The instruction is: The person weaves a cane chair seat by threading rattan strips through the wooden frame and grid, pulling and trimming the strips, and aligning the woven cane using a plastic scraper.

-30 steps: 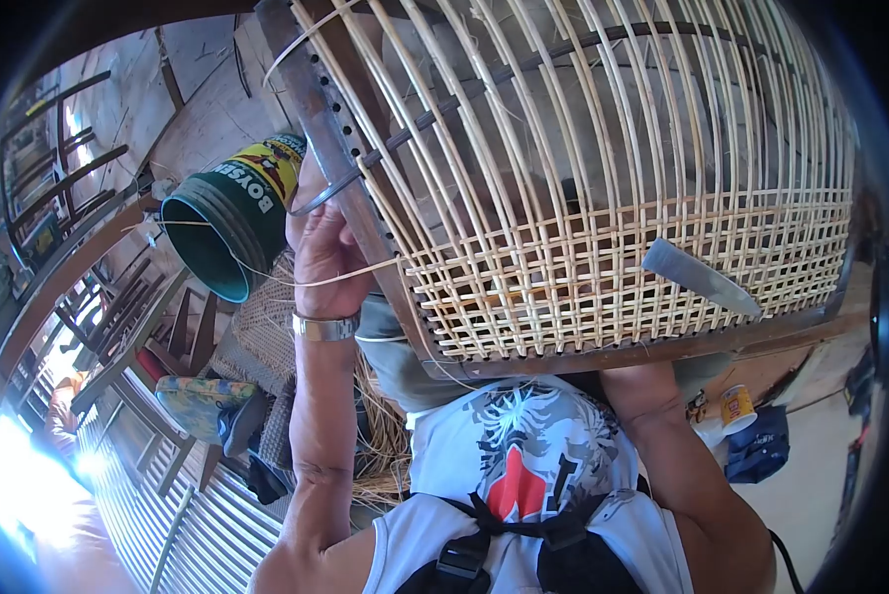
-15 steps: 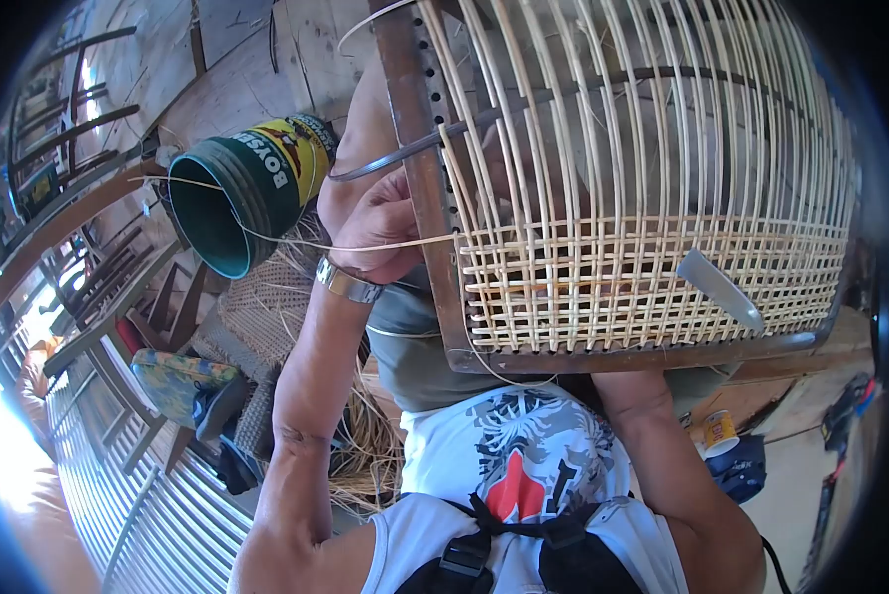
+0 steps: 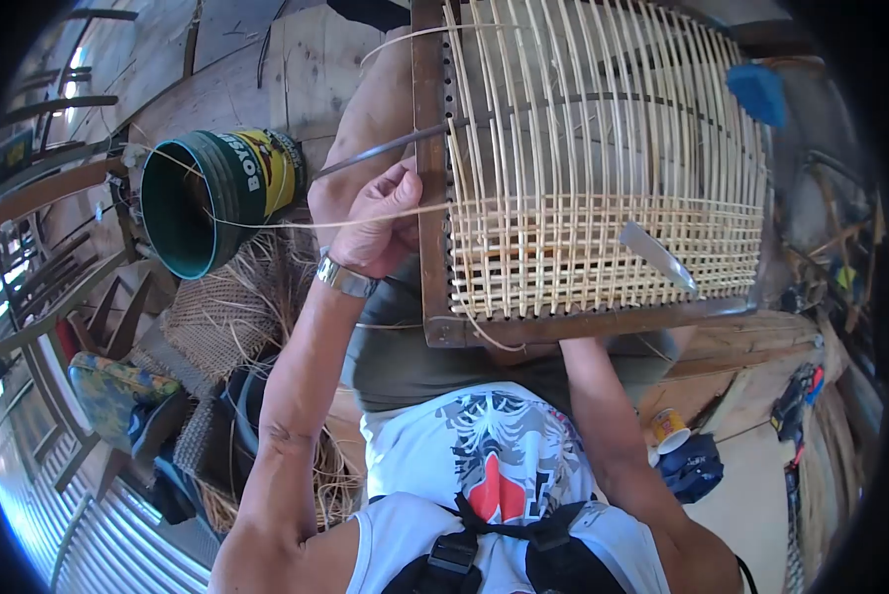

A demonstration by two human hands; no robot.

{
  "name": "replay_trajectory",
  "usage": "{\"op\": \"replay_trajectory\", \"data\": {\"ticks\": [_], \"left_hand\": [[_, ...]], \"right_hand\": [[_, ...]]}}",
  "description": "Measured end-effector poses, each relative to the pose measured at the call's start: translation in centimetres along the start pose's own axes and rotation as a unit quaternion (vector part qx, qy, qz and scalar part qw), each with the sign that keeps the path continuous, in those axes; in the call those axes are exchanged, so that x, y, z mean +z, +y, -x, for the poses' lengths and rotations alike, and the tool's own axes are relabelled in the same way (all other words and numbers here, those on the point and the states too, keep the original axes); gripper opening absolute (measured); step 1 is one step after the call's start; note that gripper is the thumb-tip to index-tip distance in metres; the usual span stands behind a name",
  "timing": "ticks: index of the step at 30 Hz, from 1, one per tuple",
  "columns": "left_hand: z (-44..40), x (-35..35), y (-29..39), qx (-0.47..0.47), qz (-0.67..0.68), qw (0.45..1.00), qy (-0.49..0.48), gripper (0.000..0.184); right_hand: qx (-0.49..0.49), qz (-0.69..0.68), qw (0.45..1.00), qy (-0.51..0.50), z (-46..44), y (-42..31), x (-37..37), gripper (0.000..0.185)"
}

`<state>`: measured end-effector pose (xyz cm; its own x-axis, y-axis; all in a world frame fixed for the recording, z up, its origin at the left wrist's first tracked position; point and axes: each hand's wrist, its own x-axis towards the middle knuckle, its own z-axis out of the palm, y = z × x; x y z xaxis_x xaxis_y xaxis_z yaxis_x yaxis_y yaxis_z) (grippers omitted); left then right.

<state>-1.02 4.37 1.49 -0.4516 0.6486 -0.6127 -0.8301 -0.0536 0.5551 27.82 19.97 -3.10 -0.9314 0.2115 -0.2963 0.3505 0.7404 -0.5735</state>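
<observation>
A brown wooden frame [image 3: 429, 129] with half-woven cane [image 3: 553, 252] rests over my lap. My left hand [image 3: 380, 223], with a metal watch at the wrist, is beside the frame's left edge, its fingers curled at a long pale cane strand [image 3: 311, 225] that runs from the weave toward a green bucket. A dark flat rod [image 3: 375, 150] passes through the upright canes and sticks out on the left. On the weave lies a flat blade-like piece [image 3: 659, 259]. My right forearm goes under the frame, which hides my right hand.
The green bucket [image 3: 180, 203] lies tipped at the left. Below it are woven cane pieces [image 3: 221, 317] and loose strands. Wooden chair frames stand at the far left. A yellow cup [image 3: 669, 428] and a dark blue bag [image 3: 690, 467] are at the lower right; a blue object [image 3: 757, 95] is upper right.
The frame now appears more upright and lower in view, with its right side showing. My left hand is still beside its left edge, its fingers more visible. The blue object has come into view.
</observation>
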Motion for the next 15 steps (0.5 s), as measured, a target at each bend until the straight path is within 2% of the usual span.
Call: {"op": "replay_trajectory", "data": {"ticks": [3, 6, 8, 9, 10, 11, 12, 14, 15], "left_hand": [[-0.9, -1.3, -0.6, 0.001, 0.024, 0.997, -0.067, 0.051], [-2.0, -2.3, -0.5, 0.0, 0.045, 0.992, -0.115, 0.047], [-1.9, -2.0, 0.2, 0.02, -0.017, 0.987, -0.156, 0.043], [-1.6, -1.5, 0.3, 0.038, -0.004, 0.992, -0.117, 0.042], [-2.0, -1.7, 0.3, 0.044, 0.003, 0.992, -0.119, 0.042], [-2.4, -2.0, 0.1, 0.04, -0.004, 0.991, -0.127, 0.04], [-2.6, -2.3, -0.3, 0.033, -0.01, 0.99, -0.137, 0.038], [-2.4, -1.8, -0.2, 0.041, 0.004, 0.99, -0.132, 0.037], [-2.3, -1.6, -0.1, 0.048, -0.011, 0.992, -0.12, 0.037]], "right_hand": [[-0.007, 0.022, 1.0, -0.01, 0.2, 0.1, 0.8, 0.043], [0.129, -0.088, 0.98, -0.124, 1.6, -1.3, -0.2, 0.036], [0.126, -0.094, 0.978, -0.138, 2.5, -6.0, -4.3, 0.03], [0.075, -0.126, 0.978, -0.149, 3.6, -7.6, -5.8, 0.028], [0.022, -0.158, 0.974, -0.16, 4.0, -9.1, -7.5, 0.026], [0.039, -0.213, 0.951, -0.22, 3.4, -11.9, -10.8, 0.023], [0.042, -0.206, 0.951, -0.225, 3.0, -13.7, -12.4, 0.023], [-0.082, -0.254, 0.963, -0.026, 1.0, -16.3, -14.3, 0.035], [-0.102, -0.162, 0.98, 0.06, -0.7, -17.5, -14.5, 0.044]]}}
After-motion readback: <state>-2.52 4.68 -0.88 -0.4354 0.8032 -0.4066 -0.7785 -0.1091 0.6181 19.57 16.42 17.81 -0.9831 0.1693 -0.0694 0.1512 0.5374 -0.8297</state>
